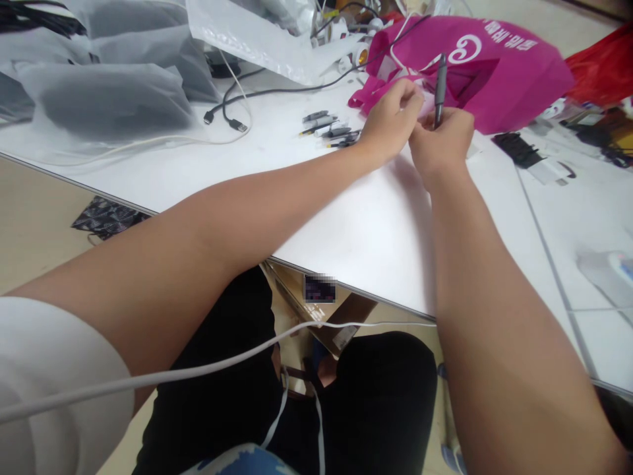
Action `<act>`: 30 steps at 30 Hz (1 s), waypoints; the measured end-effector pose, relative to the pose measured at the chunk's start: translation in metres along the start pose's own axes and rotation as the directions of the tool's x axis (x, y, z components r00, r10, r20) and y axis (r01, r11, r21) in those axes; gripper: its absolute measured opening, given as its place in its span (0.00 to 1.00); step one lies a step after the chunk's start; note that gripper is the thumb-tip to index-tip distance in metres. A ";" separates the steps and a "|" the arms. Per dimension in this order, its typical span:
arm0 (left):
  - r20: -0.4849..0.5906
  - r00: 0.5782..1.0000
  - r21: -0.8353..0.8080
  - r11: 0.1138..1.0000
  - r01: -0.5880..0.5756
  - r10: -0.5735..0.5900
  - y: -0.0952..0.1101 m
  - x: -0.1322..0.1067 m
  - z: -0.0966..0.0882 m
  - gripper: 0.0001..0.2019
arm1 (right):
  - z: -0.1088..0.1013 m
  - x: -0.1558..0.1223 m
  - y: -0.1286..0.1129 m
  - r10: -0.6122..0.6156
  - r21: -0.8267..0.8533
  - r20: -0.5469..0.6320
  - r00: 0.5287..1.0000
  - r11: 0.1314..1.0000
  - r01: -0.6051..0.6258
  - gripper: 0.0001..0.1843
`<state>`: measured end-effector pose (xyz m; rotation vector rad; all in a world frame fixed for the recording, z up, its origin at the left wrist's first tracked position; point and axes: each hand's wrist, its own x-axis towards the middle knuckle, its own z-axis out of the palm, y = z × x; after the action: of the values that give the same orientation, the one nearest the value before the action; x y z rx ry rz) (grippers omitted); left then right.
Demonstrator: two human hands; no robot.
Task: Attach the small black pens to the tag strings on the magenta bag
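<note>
Both of my hands meet at the far side of the white table, just in front of a magenta bag. My right hand is closed round a dark grey pen that stands nearly upright out of its fingers. My left hand pinches a small pale pink piece right beside the pen's lower part. What that piece is I cannot make out. Several more pens lie loose on the table just left of my left hand.
Grey translucent plastic bags are piled at the back left. Black and white USB cables trail across the table. A red bag and black parts lie at the right. A white cable crosses my lap.
</note>
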<state>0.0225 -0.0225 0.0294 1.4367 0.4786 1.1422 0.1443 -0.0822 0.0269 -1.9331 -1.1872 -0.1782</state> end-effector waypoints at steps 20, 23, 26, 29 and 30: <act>0.082 0.995 -0.022 0.999 -0.047 0.048 0.004 -0.008 -0.001 0.18 | -0.001 -0.003 -0.009 0.115 -0.014 -0.097 0.989 0.993 -0.117 0.22; 0.092 0.995 -0.014 0.999 -0.048 0.049 0.006 -0.009 0.000 0.17 | -0.001 -0.005 -0.016 0.140 -0.007 -0.124 0.982 0.990 -0.142 0.23; 0.102 0.995 -0.026 1.000 0.003 0.000 0.009 -0.010 0.000 0.19 | -0.002 -0.006 -0.020 0.145 0.000 -0.124 0.982 0.989 -0.146 0.22; 0.102 0.995 -0.025 1.000 0.011 -0.008 0.011 -0.010 0.000 0.20 | -0.003 -0.006 -0.019 0.153 -0.008 -0.133 0.979 0.988 -0.155 0.22; 0.098 0.995 -0.021 1.000 -0.007 0.009 0.011 -0.010 -0.001 0.21 | -0.003 -0.006 -0.019 0.152 -0.013 -0.132 0.979 0.988 -0.155 0.22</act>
<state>0.0143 -0.0330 0.0356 1.4710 0.3912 1.0748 0.1272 -0.0845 0.0367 -1.9922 -0.9494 -0.2335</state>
